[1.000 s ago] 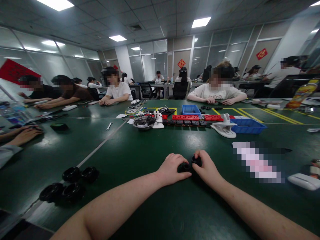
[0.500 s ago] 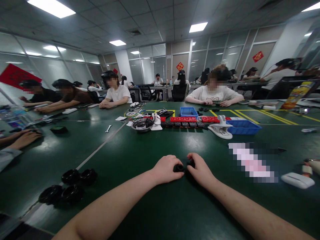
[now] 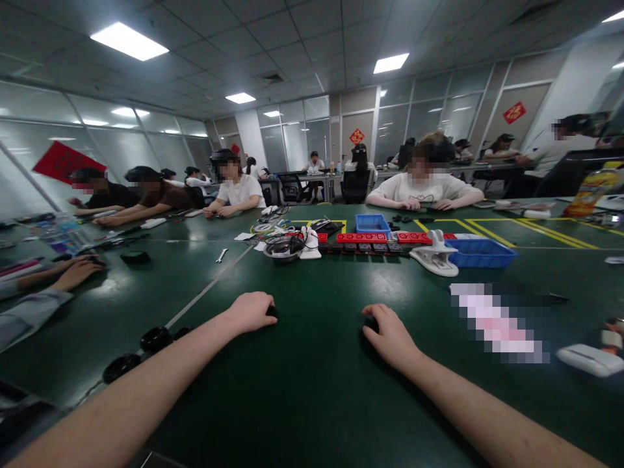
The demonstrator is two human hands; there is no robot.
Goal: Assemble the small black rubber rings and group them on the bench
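My left hand (image 3: 252, 312) is curled just above the green tabletop, left of centre. A small black round part (image 3: 272, 311) shows between its thumb and fingers, mostly hidden by them. To its right, across a wide gap, my right hand (image 3: 389, 330) is bent with thumb and forefinger close together. Between them sits a small black part (image 3: 371, 322), whose shape I cannot make out. Beyond my left forearm lie several glossy black ring-shaped parts (image 3: 156, 338), partly covered by the arm.
Across the table stand a row of red and black blocks (image 3: 361, 238), a white clamp (image 3: 435, 255), blue bins (image 3: 480, 253) and a bowl with cables (image 3: 283, 248). A wrench (image 3: 221, 255) lies at left. A white case (image 3: 591, 359) rests at right. Other people sit around.
My left hand has moved left, away from my right hand, carrying the black round part. My left forearm now covers some of the black rings. The right hand stays nearly in place.
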